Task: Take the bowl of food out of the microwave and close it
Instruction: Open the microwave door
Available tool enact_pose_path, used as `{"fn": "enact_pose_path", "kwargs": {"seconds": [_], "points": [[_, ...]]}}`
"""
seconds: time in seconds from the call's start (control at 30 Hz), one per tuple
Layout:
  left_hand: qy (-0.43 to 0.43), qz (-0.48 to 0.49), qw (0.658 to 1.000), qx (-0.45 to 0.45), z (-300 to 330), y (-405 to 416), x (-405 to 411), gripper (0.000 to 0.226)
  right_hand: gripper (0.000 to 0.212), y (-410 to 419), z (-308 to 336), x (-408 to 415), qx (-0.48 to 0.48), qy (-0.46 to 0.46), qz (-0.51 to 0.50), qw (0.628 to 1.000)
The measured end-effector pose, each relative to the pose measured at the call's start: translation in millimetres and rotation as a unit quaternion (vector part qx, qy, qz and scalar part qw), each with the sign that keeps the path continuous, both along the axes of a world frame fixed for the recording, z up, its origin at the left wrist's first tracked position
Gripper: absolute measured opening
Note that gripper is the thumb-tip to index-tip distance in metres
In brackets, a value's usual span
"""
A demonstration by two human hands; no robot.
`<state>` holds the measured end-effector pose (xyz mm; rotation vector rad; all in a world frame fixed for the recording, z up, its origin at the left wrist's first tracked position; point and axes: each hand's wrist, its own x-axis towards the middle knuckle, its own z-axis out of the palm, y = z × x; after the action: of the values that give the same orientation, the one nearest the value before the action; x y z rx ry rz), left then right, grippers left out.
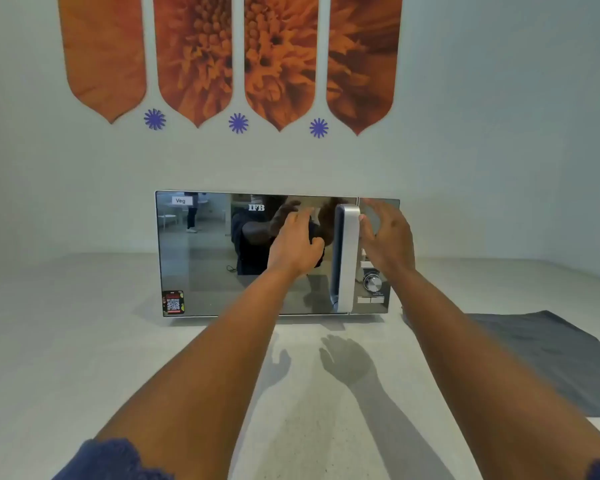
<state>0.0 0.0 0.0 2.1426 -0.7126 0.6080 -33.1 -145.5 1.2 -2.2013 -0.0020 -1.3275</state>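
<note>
A microwave (208, 258) with a mirrored door stands on the pale counter against the wall, its door closed. A silver vertical handle (347, 258) runs down the door's right side. My left hand (297, 242) hovers in front of the door just left of the handle, fingers loosely spread and holding nothing. My right hand (388, 237) is raised in front of the control panel just right of the handle, fingers apart, one fingertip near the handle's edge. The bowl of food is hidden behind the reflective door.
A dark grey cloth mat (548, 358) lies on the counter (84, 341) at the right. A round knob (372, 282) and buttons sit on the microwave's panel. Orange flower panels (278, 57) hang on the wall above.
</note>
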Motion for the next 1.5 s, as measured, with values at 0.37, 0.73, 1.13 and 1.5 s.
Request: {"fn": "enact_pose_path", "kwargs": {"seconds": [0.37, 0.73, 1.13, 1.5], "points": [[0.205, -0.059, 0.965, -0.150, -21, -46, 18, 0.051, 0.035, -22, -26, 19, 0.104, 0.059, 0.002, 0.993], [0.245, -0.067, 0.958, -0.136, -33, -71, 35, 0.051, 0.035, -30, -33, 44, 0.228, 0.125, 0.053, 0.964], [0.263, -0.106, 0.948, -0.148, -27, -84, 47, 0.042, 0.023, -43, -21, 66, 0.176, 0.073, 0.034, 0.981], [0.287, -0.104, 0.941, -0.148, -27, -103, 52, 0.050, 0.040, -53, 16, 90, -0.078, 0.020, -0.064, 0.995]]}}
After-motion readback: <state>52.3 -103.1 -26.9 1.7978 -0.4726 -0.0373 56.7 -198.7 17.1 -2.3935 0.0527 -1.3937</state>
